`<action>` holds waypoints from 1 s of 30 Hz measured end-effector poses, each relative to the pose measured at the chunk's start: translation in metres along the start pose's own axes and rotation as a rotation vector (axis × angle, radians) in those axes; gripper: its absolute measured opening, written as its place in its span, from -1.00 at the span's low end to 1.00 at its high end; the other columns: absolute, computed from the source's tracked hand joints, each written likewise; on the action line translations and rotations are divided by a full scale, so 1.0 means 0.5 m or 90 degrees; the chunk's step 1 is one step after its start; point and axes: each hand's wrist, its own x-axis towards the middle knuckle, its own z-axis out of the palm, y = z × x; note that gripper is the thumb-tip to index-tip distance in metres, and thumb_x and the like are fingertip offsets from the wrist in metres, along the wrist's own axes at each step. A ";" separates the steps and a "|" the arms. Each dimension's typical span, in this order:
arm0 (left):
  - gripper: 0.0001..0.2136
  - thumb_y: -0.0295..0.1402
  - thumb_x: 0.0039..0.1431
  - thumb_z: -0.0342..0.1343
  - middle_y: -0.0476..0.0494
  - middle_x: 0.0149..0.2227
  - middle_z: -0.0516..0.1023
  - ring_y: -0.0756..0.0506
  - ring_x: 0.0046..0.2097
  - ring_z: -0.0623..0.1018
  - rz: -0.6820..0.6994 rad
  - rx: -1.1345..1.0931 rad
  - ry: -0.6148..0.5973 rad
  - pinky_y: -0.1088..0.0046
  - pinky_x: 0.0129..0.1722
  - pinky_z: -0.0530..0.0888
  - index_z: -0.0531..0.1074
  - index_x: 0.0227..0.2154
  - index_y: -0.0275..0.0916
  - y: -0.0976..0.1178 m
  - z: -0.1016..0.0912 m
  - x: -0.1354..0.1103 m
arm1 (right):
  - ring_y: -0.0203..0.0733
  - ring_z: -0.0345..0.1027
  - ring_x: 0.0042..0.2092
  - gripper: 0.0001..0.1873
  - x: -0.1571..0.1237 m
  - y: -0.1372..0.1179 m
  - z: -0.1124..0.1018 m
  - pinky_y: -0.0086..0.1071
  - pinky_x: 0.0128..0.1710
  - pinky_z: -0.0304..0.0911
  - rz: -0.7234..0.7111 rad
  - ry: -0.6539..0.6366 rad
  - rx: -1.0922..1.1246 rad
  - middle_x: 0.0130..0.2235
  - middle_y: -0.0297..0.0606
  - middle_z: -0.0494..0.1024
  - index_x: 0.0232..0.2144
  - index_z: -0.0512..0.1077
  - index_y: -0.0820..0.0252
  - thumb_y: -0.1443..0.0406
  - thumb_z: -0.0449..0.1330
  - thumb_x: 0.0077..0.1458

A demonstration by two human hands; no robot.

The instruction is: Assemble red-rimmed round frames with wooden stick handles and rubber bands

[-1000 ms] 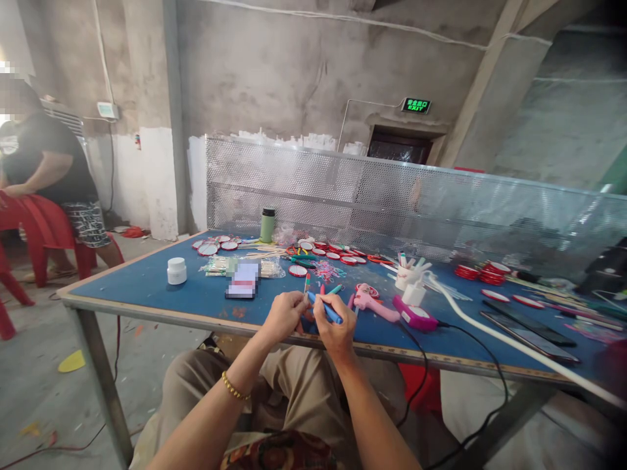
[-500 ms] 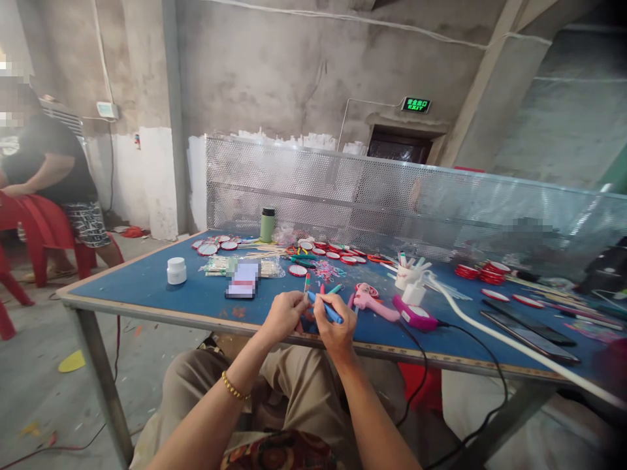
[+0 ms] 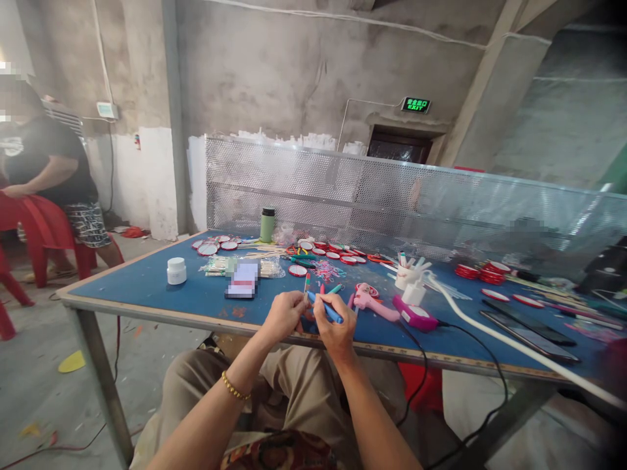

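At the table's front edge, my left hand (image 3: 285, 316) is closed in a pinch round a thin stick (image 3: 307, 282) with red, green and white at its upper end. The stick points upward. My right hand (image 3: 336, 325) grips a blue pen-like tool (image 3: 333, 314), and its tip end meets the stick beside my left fingertips. Whether tip and stick touch I cannot tell. Just beyond my hands lie a teal pen (image 3: 335, 289) and a pink one, partly hidden. A pink hand-held fan-like object (image 3: 375, 303) rests to the right.
On the blue table (image 3: 147, 287) are a white jar (image 3: 177, 271), a phone (image 3: 243, 281), a green bottle (image 3: 267, 225), several red-rimmed discs (image 3: 298, 271), a cup of sticks (image 3: 404, 277) and a purple corded device (image 3: 415, 314). A white cable crosses at right. A person (image 3: 53, 160) is at left.
My hands, the stick and the blue tool keep nearly the same position. The person at the left has shifted slightly.
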 end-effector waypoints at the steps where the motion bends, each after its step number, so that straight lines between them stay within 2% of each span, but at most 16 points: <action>1: -0.71 -0.19 0.21 -0.04 0.00 -0.55 0.55 0.02 -0.67 0.47 0.001 0.000 0.001 0.58 -0.65 0.27 0.32 -0.55 -0.23 0.000 0.000 0.001 | -0.28 0.43 -0.44 -0.88 0.000 0.000 0.000 -0.42 -0.37 0.35 0.000 -0.001 0.001 -0.46 -0.33 0.54 -0.40 0.44 0.15 0.34 0.14 0.20; 30: -0.73 -0.19 0.21 -0.05 -0.03 -0.50 0.60 0.02 -0.67 0.48 0.004 -0.004 -0.001 0.59 -0.66 0.27 0.32 -0.52 -0.24 -0.003 0.000 0.000 | -0.31 0.40 -0.45 -0.87 -0.002 0.004 -0.001 -0.45 -0.39 0.31 -0.008 0.001 -0.010 -0.48 -0.34 0.51 -0.41 0.43 0.18 0.35 0.14 0.20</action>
